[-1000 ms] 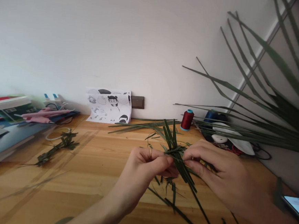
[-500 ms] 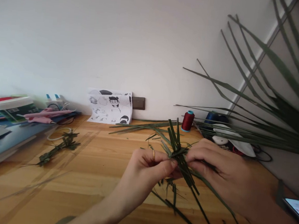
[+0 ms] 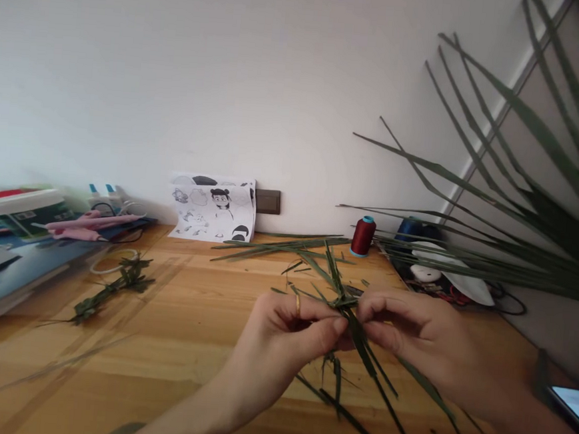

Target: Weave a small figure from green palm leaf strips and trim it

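Observation:
Between my two hands is a bundle of green leaf strips (image 3: 360, 339), crossed and folded at its upper middle, with ends pointing up and long tails running down to the right. My left hand (image 3: 293, 331), with a gold ring, pinches the bundle from the left between thumb and fingers. From the right, my right hand (image 3: 411, 327) closes thumb and forefinger on the strips beside the crossing; its fingertips are partly hidden. Loose leaf scraps (image 3: 337, 374) lie on the wooden table (image 3: 184, 342) beneath and behind the hands.
A woven leaf piece (image 3: 110, 291) lies at left near a pink glue gun (image 3: 88, 223). Behind stand a dark red thread spool (image 3: 363, 236) and a printed drawing sheet (image 3: 213, 208). Long palm leaves (image 3: 535, 216) reach in from the right, above a phone (image 3: 575, 405).
My right hand has shifted slightly down and left along the bundle. The upright strip ends stand lower and closer together, and the lower strips have spread differently.

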{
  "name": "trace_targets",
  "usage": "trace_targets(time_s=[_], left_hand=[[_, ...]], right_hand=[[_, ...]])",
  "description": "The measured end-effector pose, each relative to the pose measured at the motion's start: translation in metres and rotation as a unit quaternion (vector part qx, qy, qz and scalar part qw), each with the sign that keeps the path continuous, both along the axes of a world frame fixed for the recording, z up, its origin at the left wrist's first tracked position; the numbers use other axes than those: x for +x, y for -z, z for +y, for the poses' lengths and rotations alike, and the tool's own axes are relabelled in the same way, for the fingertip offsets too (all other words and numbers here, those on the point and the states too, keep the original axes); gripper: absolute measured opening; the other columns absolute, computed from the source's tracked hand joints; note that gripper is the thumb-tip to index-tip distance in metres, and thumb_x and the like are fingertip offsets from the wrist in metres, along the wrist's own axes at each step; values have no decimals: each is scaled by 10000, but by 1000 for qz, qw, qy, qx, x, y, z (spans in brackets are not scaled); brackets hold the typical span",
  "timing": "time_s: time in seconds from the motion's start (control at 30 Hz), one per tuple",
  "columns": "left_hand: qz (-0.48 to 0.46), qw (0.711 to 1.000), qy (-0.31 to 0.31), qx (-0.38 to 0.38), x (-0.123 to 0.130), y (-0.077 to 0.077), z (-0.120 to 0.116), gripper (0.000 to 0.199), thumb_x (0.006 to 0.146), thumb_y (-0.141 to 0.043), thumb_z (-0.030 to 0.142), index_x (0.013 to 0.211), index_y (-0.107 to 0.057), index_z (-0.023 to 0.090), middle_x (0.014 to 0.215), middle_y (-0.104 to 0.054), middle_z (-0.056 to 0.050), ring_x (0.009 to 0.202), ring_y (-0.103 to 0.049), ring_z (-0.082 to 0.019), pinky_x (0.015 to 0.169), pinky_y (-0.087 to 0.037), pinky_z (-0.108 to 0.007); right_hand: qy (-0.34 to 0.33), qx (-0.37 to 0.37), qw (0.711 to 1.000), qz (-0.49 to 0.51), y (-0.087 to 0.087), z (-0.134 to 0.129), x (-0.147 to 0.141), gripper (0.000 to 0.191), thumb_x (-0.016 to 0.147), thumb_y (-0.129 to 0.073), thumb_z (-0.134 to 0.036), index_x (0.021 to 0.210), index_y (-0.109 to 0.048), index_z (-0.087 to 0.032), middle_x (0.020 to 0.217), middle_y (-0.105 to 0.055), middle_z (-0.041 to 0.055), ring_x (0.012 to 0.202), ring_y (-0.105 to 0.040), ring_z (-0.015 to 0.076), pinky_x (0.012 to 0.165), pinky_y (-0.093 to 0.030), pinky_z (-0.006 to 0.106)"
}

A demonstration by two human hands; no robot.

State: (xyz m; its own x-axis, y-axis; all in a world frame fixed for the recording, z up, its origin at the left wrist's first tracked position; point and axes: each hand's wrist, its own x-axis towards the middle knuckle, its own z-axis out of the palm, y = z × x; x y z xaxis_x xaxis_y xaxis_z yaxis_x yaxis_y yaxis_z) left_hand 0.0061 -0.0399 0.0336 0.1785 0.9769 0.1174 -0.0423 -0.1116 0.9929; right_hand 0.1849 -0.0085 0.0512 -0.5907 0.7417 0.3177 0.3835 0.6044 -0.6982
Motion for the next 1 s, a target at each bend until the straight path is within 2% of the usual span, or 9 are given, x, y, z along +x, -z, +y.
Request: trace_targets(time_s=[0.23, 0.43, 0.5, 0.67, 0.77, 0.9, 1.0], left_hand=[[22, 1000, 6, 9, -1, -1, -1, 186, 703, -615, 304, 605, -684, 162, 576, -620, -8, 575, -522, -118, 555, -402, -226], [21, 1000, 11, 0, -1, 1, 3, 192, 706, -608, 295, 598, -681, 155, 579, -635, -17, 578, -540, -130, 570, -409, -237], [19, 1000, 14, -1, -1, 2, 4, 188, 710, -606, 291, 603, -682, 156, 587, -638, -18, 589, -545, -132, 585, -413, -240], [12, 1000, 4, 3, -2, 2, 3, 180, 703, -620, 295, 600, -682, 161, 576, -631, -7, 579, -531, -116, 579, -405, -225], [0, 1000, 11, -5, -1, 0, 3, 173, 704, -619, 284, 607, -688, 159, 577, -637, -12, 576, -535, -114, 580, -411, -223], [-40, 999, -5, -29, 1, -2, 3, 130, 700, -619, 237, 624, -699, 168, 574, -646, -4, 565, -543, -97, 564, -418, -197], [-80, 996, -10, -46, 3, -2, 4, 106, 698, -610, 194, 646, -697, 165, 587, -649, 0, 585, -557, -92, 583, -428, -189]], right_hand=[[31, 90, 995, -22, 1, -3, 3, 114, 804, -502, -155, 782, -561, -251, 755, -589, -61, 715, -540, 85, 634, -406, 186], [33, 178, 983, -42, 0, -6, 6, 129, 793, -505, -116, 807, -556, -233, 776, -552, -42, 748, -508, 83, 662, -386, 196], [37, 178, 982, -44, -1, -7, 6, 129, 799, -494, -115, 818, -554, -229, 789, -548, -37, 760, -504, 85, 671, -384, 201], [39, 112, 992, -36, 2, -7, 5, 110, 809, -500, -167, 793, -544, -266, 767, -568, -72, 735, -521, 73, 633, -395, 182], [52, 97, 994, -24, 4, -7, 3, 127, 800, -509, -161, 784, -550, -280, 762, -581, -86, 731, -531, 70, 640, -402, 175], [81, 117, 990, -20, 4, -10, 1, 119, 787, -529, -166, 788, -571, -277, 755, -599, -79, 714, -547, 79, 633, -413, 187], [109, 170, 979, -11, 4, -11, -2, 92, 766, -550, -164, 765, -594, -245, 734, -613, -57, 698, -557, 95, 634, -421, 206]])
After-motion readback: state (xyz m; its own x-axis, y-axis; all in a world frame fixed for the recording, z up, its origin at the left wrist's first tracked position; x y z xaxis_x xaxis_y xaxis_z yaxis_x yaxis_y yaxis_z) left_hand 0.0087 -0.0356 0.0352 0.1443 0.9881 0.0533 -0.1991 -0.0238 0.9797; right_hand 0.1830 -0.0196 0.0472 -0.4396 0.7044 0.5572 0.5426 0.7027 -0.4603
